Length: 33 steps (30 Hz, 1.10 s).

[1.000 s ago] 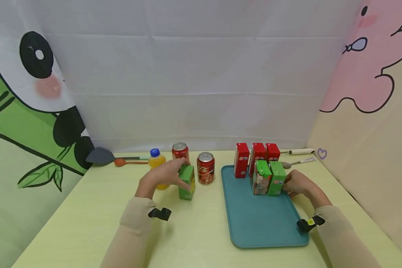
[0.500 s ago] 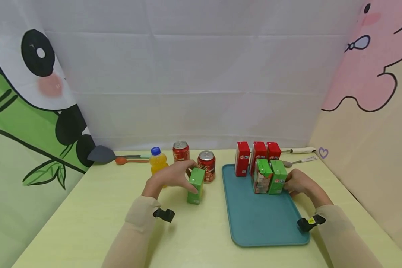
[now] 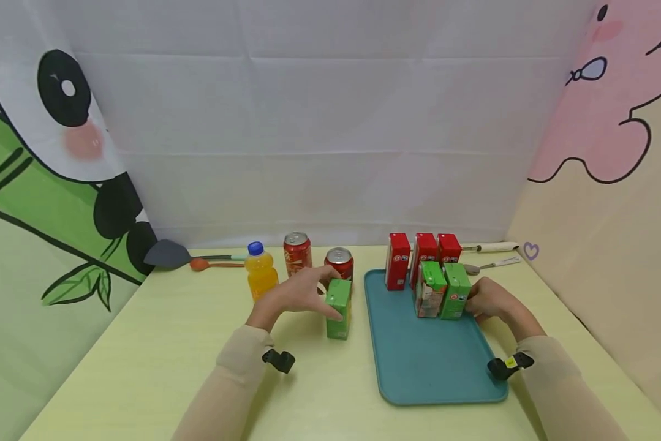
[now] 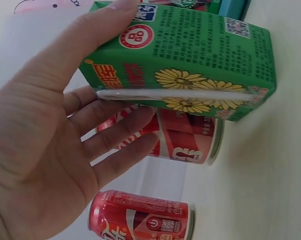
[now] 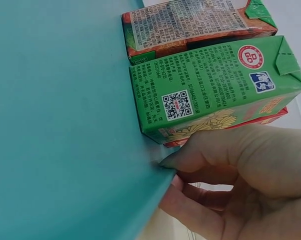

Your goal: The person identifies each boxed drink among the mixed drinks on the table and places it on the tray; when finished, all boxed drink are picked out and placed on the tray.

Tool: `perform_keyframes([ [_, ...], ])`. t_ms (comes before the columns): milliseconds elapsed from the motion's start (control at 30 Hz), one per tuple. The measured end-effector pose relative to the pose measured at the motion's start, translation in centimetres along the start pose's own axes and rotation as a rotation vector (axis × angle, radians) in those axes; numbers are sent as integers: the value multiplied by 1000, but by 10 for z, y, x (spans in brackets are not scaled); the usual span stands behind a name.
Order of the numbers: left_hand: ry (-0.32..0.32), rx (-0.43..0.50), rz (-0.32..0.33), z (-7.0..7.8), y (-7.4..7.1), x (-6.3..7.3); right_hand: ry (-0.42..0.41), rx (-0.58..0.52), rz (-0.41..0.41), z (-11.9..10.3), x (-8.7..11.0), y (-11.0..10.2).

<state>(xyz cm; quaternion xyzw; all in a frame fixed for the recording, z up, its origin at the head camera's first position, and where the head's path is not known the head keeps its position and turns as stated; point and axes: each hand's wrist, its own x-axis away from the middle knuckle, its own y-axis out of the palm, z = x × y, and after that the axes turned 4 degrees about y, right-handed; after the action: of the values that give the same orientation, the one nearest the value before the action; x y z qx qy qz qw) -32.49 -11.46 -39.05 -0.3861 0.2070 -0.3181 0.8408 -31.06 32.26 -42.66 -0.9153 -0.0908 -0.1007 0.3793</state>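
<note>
My left hand (image 3: pixel 302 293) holds a green drink carton (image 3: pixel 339 306) between thumb and fingers, upright, left of the blue-green tray (image 3: pixel 426 373). In the left wrist view, the same carton (image 4: pixel 190 60) has yellow flowers on its side, and the straw is wrapped along it. My right hand (image 3: pixel 495 306) grips the tray's right edge; in the right wrist view the thumb lies on top and the fingers curl underneath. Beside that hand stands another green carton (image 5: pixel 215 82) on the tray, next to a red-and-green carton (image 3: pixel 430 291). Behind them are red cartons (image 3: pixel 399 260).
Two red soda cans (image 3: pixel 297 251) and an orange juice bottle (image 3: pixel 261 272) with a blue cap stand behind my left hand. A dark spatula (image 3: pixel 166 254) and a red-orange spoon (image 3: pixel 200 264) lie back left. More utensils (image 3: pixel 492 247) lie back right, behind the tray.
My left hand has moved the green carton right, away from the juice bottle and toward the tray, now partly covering the nearer can. The right hand stays on the tray's edge.
</note>
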Motion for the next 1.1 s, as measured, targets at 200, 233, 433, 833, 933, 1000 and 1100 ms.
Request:
perform_keyframes([
  [200,-1,137,-22,-7,6,0,-3,-8,4,2,-1,0],
  [233,-2,169,-33,-9,7,1,-5,-7,3,3,-1,1],
  [433,5,316,-94,-18,9,2,6,2,-1,3,-1,1],
  [833,-19,414,-178,-33,18,-1,-5,10,4,2,-2,1],
  [933,-37,397,-171,-35,21,-1,-20,12,1,2,-4,2],
  [1000,-49,382,-158,-36,22,-1,-24,17,1,2,-4,2],
  [1100,-48,373,-144,-36,24,-2,-19,20,7,2,-3,1],
])
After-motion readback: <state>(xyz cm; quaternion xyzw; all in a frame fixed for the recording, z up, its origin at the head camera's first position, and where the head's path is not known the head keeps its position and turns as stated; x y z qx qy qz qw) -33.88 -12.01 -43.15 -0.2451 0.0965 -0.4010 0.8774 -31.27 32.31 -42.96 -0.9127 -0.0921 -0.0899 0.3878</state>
